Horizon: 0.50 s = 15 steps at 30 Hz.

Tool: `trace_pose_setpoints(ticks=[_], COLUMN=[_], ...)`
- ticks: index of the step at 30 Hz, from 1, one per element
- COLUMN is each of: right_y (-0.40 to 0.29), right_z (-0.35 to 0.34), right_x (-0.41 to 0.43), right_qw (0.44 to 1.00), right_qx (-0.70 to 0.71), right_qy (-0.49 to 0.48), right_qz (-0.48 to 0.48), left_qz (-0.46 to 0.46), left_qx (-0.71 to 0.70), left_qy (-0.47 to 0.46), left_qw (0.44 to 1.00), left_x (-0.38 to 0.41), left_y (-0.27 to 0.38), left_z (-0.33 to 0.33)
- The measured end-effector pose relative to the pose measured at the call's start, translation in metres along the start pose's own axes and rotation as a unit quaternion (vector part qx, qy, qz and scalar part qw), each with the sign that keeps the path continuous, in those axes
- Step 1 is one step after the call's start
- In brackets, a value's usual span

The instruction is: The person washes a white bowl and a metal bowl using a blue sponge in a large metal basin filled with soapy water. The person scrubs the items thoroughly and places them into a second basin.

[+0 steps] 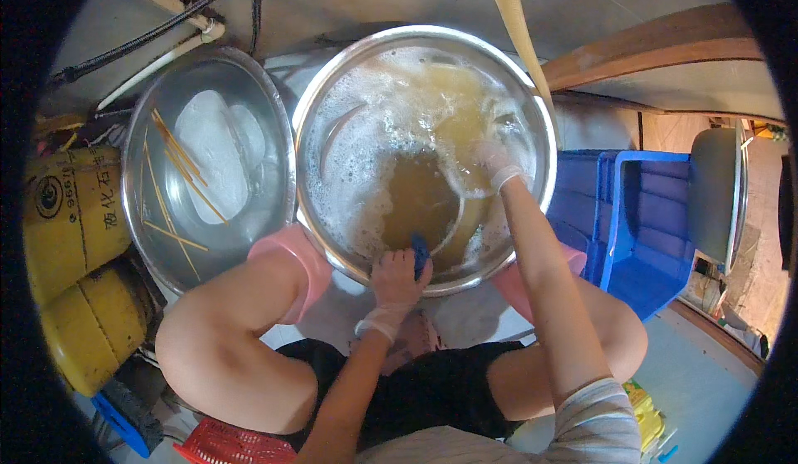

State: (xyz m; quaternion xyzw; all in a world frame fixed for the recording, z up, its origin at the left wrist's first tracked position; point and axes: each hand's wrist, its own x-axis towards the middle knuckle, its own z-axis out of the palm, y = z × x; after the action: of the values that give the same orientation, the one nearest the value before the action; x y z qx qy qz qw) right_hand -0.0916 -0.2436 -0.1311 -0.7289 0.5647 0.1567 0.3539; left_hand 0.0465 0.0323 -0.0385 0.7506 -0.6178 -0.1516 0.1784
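A large round metal basin [424,32] in front of me holds cloudy brown water with white suds [368,133]. My left hand [399,274], in a clear thin glove, is at the near rim with its fingers around a small dark-blue cleaning pad [421,255]. In a similar glove, my right hand [495,161] reaches into the suds at the basin's right side. Foam and water hide its fingers, so I cannot tell whether it grips anything. A pale curved edge shows in the water between the hands; what it belongs to is unclear.
Left of it, a second metal basin [134,214] holds white dishes [209,158] and several wooden chopsticks [177,146]. Yellow gas cylinders [81,214] stand far left; blue plastic crates [651,227] stand right. Pink boots [312,270] flank the near rim. A red basket [230,442] is below left.
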Motion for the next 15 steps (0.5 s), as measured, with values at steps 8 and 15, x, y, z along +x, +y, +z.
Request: trace_pose_setpoints(ticks=[8,15], right_y=[0.184,-0.044], right_z=[0.036,0.025], right_x=[0.009,-0.053], right_qw=[0.983,0.922], right_qx=[-0.152,0.378], right_qy=[0.050,0.058], right_qz=[-0.091,-0.057], left_qz=[0.042,-0.012], left_qx=[-0.053,0.035], left_qy=[0.032,0.023], left_qw=[0.997,0.999], left_x=[0.010,-0.007], left_y=[0.027,-0.005], left_z=[0.014,-0.003])
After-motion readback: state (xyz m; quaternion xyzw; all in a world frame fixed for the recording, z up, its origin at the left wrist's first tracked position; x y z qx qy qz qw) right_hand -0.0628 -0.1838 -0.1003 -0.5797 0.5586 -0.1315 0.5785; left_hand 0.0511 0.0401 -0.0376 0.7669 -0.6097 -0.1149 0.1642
